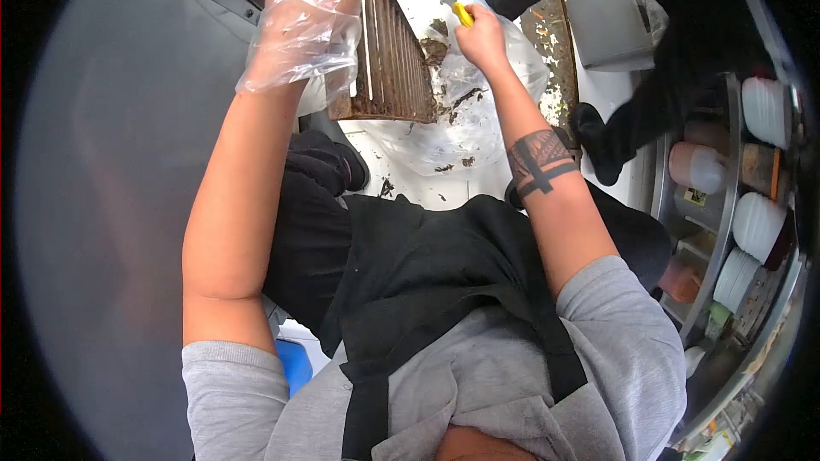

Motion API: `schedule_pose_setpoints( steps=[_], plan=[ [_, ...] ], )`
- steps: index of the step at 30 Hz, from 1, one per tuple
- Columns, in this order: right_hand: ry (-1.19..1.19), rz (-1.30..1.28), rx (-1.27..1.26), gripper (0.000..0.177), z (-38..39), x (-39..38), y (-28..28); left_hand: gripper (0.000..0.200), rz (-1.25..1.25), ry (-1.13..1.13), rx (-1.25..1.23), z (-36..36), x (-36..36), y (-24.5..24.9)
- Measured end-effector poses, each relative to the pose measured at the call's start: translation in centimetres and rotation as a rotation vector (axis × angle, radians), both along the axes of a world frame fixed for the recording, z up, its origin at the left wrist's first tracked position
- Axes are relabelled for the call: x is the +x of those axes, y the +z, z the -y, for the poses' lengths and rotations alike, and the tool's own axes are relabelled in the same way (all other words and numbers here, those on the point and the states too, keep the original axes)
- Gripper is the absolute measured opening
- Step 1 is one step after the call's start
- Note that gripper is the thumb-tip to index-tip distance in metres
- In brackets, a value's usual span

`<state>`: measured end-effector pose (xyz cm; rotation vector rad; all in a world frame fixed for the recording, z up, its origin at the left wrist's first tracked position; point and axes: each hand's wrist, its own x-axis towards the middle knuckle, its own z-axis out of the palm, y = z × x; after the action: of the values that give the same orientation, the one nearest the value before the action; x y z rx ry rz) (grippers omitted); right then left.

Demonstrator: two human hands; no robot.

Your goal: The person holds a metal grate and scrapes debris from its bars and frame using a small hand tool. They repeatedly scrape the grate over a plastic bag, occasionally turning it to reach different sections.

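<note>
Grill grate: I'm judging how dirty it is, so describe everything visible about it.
The grill grate is a rectangular slab of parallel metal bars, crusted brown. It stands tilted over a clear plastic bag holding dark crumbs. The left hand, in a loose clear glove, grips its upper edge; the right hand holds a yellow-handled scraper just beside it.

Grate (389, 55) left of bag (465, 132), containers (757, 226) on shelf (729, 162) at right

The scraper (461, 13) has a yellow handle; the ribbed grate (395, 60) is rusty brown, the glove (307, 17) clear, the shirt (615, 324) grey, the apron (427, 273) black.
</note>
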<state>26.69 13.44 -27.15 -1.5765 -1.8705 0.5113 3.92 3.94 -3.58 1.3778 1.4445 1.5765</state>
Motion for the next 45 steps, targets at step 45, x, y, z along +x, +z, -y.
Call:
schedule_pose_setpoints(
  steps=[45],
  plan=[
    [-0.3, -0.861, -0.879, 0.017, 13.9, 6.3, -10.4, 0.051, 0.121, -0.201, -0.244, 0.3, -6.6, 0.3]
  ],
)
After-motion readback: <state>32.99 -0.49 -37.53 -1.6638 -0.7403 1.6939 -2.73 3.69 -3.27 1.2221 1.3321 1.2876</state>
